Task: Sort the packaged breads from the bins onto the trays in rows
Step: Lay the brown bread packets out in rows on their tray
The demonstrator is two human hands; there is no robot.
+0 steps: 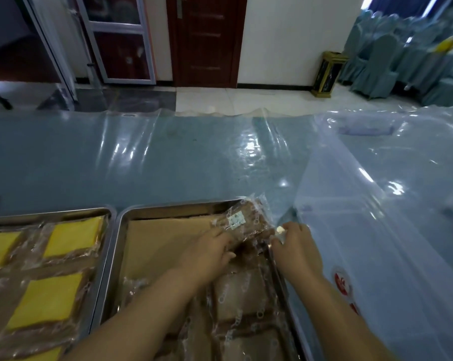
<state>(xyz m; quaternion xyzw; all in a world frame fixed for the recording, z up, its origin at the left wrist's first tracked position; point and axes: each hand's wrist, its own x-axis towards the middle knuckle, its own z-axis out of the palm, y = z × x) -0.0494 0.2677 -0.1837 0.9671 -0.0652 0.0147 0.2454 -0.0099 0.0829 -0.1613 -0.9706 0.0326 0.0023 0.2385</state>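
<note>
The packaged bread (242, 220), a brown one, is at the far right corner of the right tray (121, 230), lifted a little at its far end. Your left hand (209, 252) has its fingers (221, 238) curled round the near edge of it, and your right hand (295, 248) pinches the wrapper at the right side.

Nearer to you, brown packs (236, 290) already lie on this tray. Its paper liner (163, 238) is bare at the far left, so I judge that rows remain to be filled. The left tray (64, 210) carries yellow packs (71, 237). No bins are in view.

The small sticker (235, 219) on the pack and the red round mark (341, 281) on the desk (168, 157) cover are too blurred to read.
</note>
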